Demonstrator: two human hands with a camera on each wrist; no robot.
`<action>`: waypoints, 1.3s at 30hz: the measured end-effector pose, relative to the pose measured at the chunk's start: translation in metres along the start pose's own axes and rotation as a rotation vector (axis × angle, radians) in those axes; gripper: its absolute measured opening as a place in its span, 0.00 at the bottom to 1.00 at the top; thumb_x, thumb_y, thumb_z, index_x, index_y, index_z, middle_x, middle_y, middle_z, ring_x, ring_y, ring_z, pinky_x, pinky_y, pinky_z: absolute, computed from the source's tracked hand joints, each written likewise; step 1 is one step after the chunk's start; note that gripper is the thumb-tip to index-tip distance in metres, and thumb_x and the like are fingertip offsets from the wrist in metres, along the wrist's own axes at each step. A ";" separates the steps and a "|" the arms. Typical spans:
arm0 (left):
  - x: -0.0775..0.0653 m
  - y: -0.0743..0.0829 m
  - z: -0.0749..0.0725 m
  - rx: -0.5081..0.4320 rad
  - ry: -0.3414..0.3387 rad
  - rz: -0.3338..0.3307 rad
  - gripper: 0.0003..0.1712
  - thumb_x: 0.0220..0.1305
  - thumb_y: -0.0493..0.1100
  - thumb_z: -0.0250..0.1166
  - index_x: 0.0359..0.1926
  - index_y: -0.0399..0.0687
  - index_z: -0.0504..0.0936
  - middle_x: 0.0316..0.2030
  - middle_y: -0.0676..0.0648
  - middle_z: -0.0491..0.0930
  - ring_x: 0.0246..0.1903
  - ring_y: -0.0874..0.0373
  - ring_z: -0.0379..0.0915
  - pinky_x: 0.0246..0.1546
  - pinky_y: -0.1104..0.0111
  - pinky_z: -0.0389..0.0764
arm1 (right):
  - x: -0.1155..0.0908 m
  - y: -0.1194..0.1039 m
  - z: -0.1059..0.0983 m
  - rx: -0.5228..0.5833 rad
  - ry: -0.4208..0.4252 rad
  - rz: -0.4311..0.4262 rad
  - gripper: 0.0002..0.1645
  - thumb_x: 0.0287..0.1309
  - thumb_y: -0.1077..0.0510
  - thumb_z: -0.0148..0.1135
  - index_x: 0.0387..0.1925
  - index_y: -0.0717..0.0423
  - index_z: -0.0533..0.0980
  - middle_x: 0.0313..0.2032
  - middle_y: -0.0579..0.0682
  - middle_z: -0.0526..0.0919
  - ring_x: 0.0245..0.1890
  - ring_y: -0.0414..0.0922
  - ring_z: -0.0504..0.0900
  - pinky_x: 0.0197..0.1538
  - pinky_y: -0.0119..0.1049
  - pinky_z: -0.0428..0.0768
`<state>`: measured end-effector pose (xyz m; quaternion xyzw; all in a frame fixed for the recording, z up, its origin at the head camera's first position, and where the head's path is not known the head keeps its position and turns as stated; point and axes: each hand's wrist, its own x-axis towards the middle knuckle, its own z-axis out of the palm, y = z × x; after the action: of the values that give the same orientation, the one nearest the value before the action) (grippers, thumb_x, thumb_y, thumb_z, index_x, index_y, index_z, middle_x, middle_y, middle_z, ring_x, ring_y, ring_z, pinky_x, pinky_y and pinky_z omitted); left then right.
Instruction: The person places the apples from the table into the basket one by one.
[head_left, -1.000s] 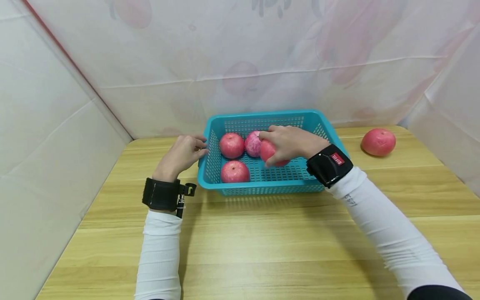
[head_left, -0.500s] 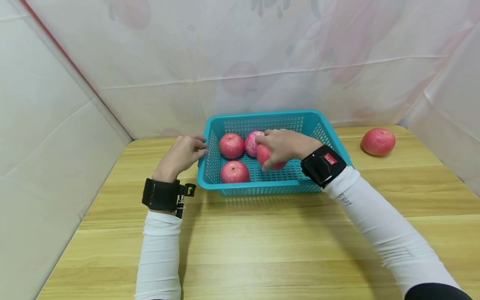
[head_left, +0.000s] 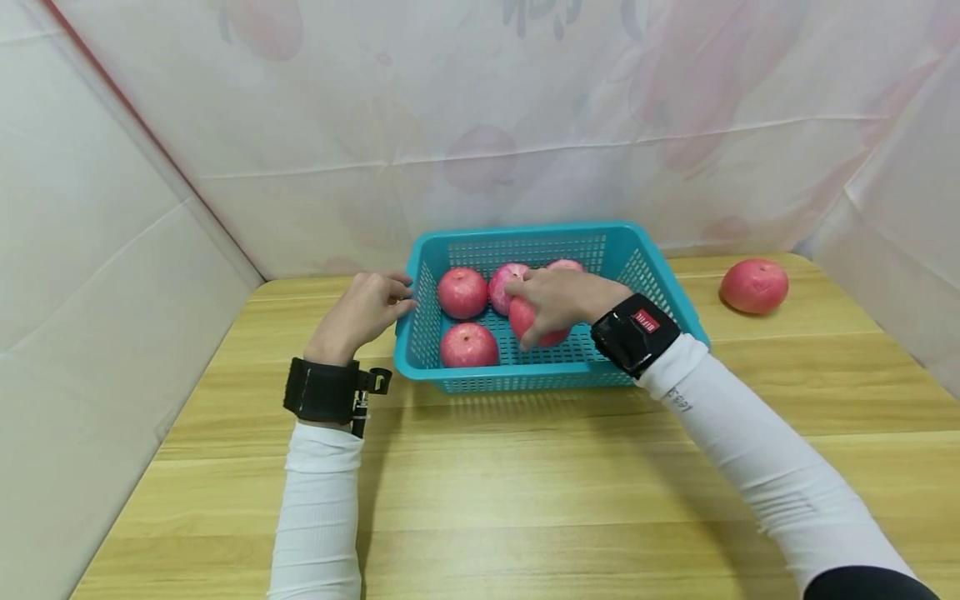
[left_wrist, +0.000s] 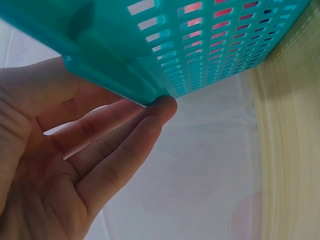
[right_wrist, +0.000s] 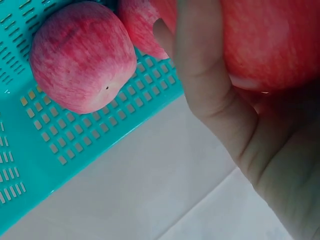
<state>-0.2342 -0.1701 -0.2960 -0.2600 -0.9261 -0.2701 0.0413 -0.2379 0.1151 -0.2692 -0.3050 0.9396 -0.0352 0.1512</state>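
Observation:
My right hand [head_left: 562,296] grips a red apple [head_left: 528,321] low inside the turquoise plastic basket [head_left: 525,371]; the palm hides part of the fruit. In the right wrist view the held apple [right_wrist: 272,42] fills the upper right, beside the curled fingers. Just behind that hand, another apple [head_left: 566,265] shows only its top. A paler streaked apple [head_left: 506,287] lies left of the held one. Farther left are a back apple [head_left: 462,292] and a front apple [head_left: 469,345]. My left hand [head_left: 362,308] pinches the basket's left rim [left_wrist: 115,85] between thumb and fingers.
One more apple [head_left: 753,286] rests on the wooden table [head_left: 480,492], right of the basket. A pale printed cloth [head_left: 480,108] stands close behind the basket, with white cloth walls at both sides.
My right hand has shifted slightly left and toward me with its apple. The apple behind that hand has come into view. My left hand stays put.

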 end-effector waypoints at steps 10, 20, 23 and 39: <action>0.000 0.000 0.001 -0.007 -0.010 -0.009 0.13 0.69 0.31 0.63 0.50 0.23 0.83 0.59 0.28 0.77 0.55 0.37 0.79 0.51 0.52 0.83 | 0.000 0.000 0.006 0.011 -0.069 0.060 0.54 0.51 0.43 0.76 0.74 0.58 0.63 0.66 0.61 0.72 0.62 0.56 0.72 0.56 0.55 0.81; 0.000 0.000 0.000 0.008 0.003 0.004 0.12 0.69 0.31 0.64 0.47 0.23 0.85 0.58 0.28 0.77 0.55 0.36 0.78 0.51 0.51 0.83 | 0.004 0.000 0.007 0.024 -0.124 0.061 0.55 0.52 0.44 0.76 0.75 0.60 0.62 0.68 0.60 0.71 0.67 0.55 0.69 0.65 0.55 0.73; 0.000 0.000 0.000 0.008 0.002 0.003 0.12 0.69 0.31 0.64 0.47 0.23 0.85 0.58 0.28 0.77 0.56 0.36 0.78 0.52 0.51 0.83 | 0.005 0.000 0.008 0.035 -0.154 0.084 0.55 0.53 0.44 0.75 0.76 0.59 0.61 0.70 0.59 0.69 0.69 0.55 0.66 0.68 0.56 0.70; 0.001 0.003 0.000 -0.004 -0.002 -0.008 0.13 0.69 0.32 0.64 0.49 0.24 0.85 0.59 0.29 0.77 0.56 0.37 0.78 0.52 0.51 0.82 | 0.009 -0.001 0.014 -0.001 -0.258 0.096 0.47 0.58 0.48 0.71 0.74 0.59 0.63 0.66 0.57 0.74 0.64 0.50 0.72 0.65 0.53 0.72</action>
<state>-0.2336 -0.1677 -0.2944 -0.2564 -0.9268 -0.2718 0.0389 -0.2397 0.1094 -0.2848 -0.2620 0.9258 0.0121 0.2722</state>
